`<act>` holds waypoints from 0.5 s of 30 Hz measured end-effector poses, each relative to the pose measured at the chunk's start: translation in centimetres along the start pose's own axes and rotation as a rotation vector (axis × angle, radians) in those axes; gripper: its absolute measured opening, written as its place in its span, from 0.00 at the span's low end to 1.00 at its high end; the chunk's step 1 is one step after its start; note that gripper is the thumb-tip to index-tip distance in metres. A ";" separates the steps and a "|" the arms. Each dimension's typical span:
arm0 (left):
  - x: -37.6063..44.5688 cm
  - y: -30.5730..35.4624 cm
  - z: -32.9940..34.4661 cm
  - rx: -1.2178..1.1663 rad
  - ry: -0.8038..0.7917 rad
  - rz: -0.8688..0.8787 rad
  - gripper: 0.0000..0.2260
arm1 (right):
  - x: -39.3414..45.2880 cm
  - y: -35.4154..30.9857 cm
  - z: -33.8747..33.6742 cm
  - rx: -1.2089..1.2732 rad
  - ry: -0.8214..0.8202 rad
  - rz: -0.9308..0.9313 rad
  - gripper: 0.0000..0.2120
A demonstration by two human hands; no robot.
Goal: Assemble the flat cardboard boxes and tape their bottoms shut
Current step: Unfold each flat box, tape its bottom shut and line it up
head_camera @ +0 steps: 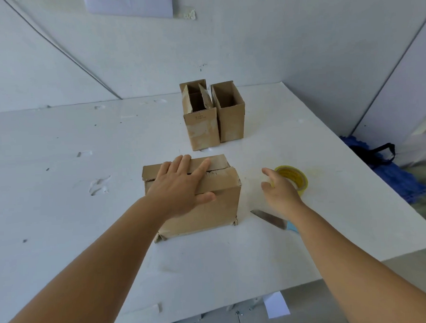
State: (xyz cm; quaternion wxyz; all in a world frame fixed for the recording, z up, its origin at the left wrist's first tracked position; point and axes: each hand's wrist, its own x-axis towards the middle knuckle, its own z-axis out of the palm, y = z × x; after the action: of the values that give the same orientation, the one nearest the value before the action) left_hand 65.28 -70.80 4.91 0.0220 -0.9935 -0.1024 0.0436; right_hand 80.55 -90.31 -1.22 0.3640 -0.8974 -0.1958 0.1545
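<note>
So the box being worked on sits upside down on the white counter, bottom flaps facing up, which makes sense since that's the side that needs taping. The left hand lies flat across those flaps, fingers straight and spread, thumb hooked over the near edge. It isn't gripping anything, just pressing the flaps down so they don't spring back open. You can see the seam between the two flaps running just past the fingertips.

The right hand is reaching for the yellow tape roll, which stands just right of the box. The grip is loose and half open, fingers curved toward the roll; it looks like it's touching or nearly touching, but I can't tell if it actually has hold of it yet.

A knife lies on the counter right of the box, nearer the person than the roll, under the right wrist. Handy spot for cutting tape, I'd guess.

Behind the box, further from the person, two finished boxes stand upright side by side with open tops, parked out of the way.

My read: flaps folded, taping is next.
</note>
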 end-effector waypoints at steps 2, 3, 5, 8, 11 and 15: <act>0.0 0.0 0.0 -0.004 0.001 -0.003 0.35 | 0.4 1.6 -0.7 -0.086 0.028 0.044 0.25; -0.1 0.0 0.0 -0.003 0.002 -0.005 0.36 | 0.6 2.3 -1.1 -0.133 0.036 0.064 0.26; 0.0 0.0 0.1 -0.005 0.003 -0.015 0.38 | 0.8 3.5 -1.7 -0.271 0.030 0.097 0.27; 0.0 -0.2 0.2 -0.001 0.013 -0.017 0.45 | 1.5 4.8 -2.2 -0.431 -0.025 0.115 0.27; 0.0 -0.4 0.5 0.002 0.018 -0.018 0.52 | 2.2 5.6 -2.2 -0.486 -0.041 0.099 0.27; 0.0 -0.4 0.8 -0.003 0.049 -0.020 0.51 | 3.2 6.6 -1.6 -0.519 0.051 0.041 0.25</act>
State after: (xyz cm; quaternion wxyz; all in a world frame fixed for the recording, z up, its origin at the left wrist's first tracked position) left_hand 65.14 -70.34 4.15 0.0236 -0.9933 -0.1118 0.0188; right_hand 85.63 -94.14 -5.29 0.1230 -0.9681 -0.2014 0.0839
